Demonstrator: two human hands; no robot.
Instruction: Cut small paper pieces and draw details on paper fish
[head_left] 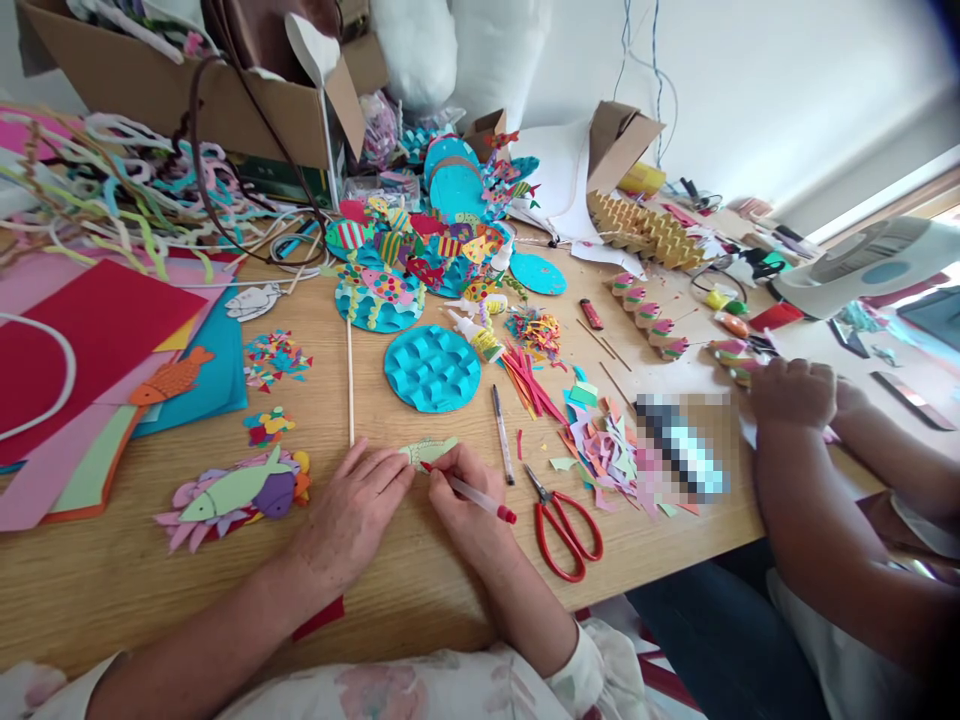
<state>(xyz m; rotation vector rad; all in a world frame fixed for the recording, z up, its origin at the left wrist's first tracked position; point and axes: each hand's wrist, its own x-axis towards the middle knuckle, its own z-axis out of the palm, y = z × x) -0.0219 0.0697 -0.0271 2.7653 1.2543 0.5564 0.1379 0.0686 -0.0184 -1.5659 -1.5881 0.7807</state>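
A small light-green paper fish (429, 450) lies flat on the wooden table. The outstretched fingers of my left hand (361, 500) rest at its left end, close together and flat. Pinched in my right hand (466, 505) is a red gel pen (480, 496), its tip low over the fish, beside drawn scale marks. To the right lie red-handled scissors (564, 528) and another pen (502, 436). Left of my left hand is a pile of cut paper fish, a green one (234, 488) on top.
A blue woven-paper disc (433, 369) lies ahead of my hands. Paper scraps (604, 440) spread to the right, and coloured sheets (97, 350) stack at left. A finished fish display (420, 245) stands farther back. At the right, another person's arms (795, 440) reach over the table.
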